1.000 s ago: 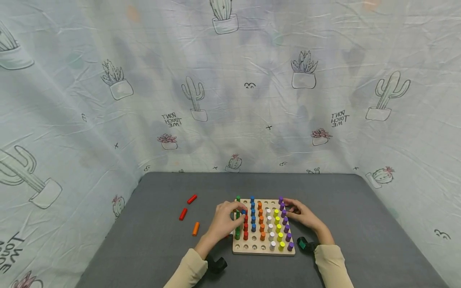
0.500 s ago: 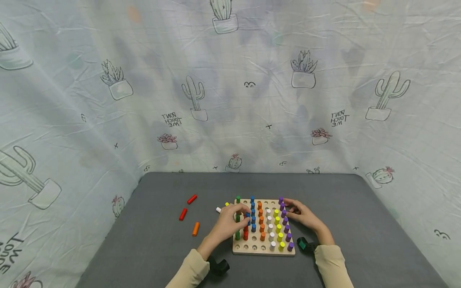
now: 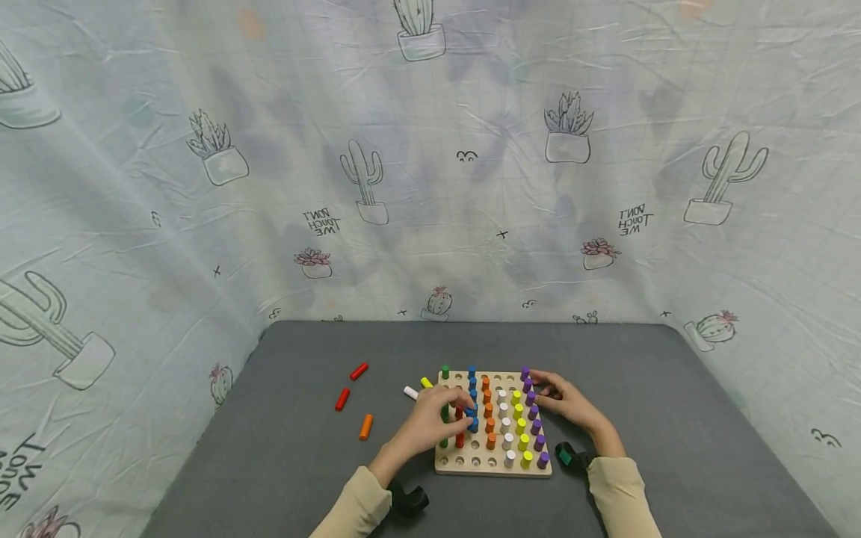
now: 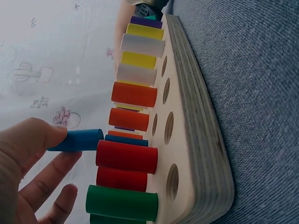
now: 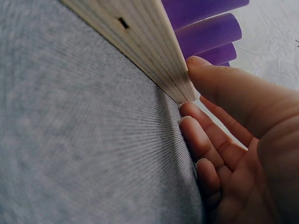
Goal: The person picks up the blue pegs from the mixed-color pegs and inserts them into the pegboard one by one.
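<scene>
A wooden pegboard [image 3: 464, 472] holds columns of green, red, blue, orange, white, yellow and purple pegs. Between thumb and fingers, my left hand [image 3: 427, 422] pinches a blue peg [image 4: 86, 140] over the board, at the blue column. In the left wrist view that peg lies level with the tops of the red pegs [image 4: 126, 156], clear of the holes. At the board's far right corner, my right hand [image 3: 568, 403] holds the edge, its thumb [image 5: 205, 70] against the side by the purple pegs [image 5: 210, 35] and its fingers curled at the corner.
Left of the board lie two red pegs [image 3: 342, 399], an orange peg [image 3: 366, 427], a white peg [image 3: 410, 392] and a yellow peg [image 3: 427, 382]. Everything stands on a grey table [image 3: 303, 351]. A cactus-print cloth [image 3: 430, 194] hangs behind.
My left hand has moved right across the board with the blue peg, from the green and red columns to the blue one. White and yellow loose pegs have come into sight. The right hand stays put.
</scene>
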`<action>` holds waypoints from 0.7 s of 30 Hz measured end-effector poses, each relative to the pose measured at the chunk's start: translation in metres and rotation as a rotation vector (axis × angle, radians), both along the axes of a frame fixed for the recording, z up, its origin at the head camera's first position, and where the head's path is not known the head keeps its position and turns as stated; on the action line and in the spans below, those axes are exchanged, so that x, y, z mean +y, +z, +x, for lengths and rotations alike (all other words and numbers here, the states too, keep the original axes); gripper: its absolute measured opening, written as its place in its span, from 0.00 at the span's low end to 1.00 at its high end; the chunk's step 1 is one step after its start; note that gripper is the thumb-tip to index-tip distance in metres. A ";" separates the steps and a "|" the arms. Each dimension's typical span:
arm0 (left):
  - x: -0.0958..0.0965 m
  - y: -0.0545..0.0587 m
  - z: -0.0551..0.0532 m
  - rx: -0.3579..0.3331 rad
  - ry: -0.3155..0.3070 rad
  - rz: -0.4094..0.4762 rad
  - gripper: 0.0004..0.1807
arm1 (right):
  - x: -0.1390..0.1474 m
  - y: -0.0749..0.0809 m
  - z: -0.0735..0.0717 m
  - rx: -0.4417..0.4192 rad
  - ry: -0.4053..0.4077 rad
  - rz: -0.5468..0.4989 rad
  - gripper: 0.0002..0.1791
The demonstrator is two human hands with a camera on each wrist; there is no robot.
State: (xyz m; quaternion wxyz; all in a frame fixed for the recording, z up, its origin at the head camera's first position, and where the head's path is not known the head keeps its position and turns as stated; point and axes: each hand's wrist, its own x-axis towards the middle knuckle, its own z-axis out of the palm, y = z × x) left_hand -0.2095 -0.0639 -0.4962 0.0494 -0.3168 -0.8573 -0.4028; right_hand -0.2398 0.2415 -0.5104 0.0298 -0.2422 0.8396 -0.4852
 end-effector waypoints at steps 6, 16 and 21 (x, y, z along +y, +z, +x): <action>0.000 -0.003 -0.001 -0.011 -0.041 -0.027 0.08 | -0.001 0.001 0.000 -0.009 -0.002 0.002 0.26; -0.002 -0.009 0.002 0.015 -0.094 -0.051 0.09 | -0.001 0.004 0.000 -0.001 0.003 0.007 0.26; -0.001 -0.008 0.004 0.023 -0.108 -0.066 0.09 | -0.001 0.003 -0.001 0.001 0.005 0.013 0.25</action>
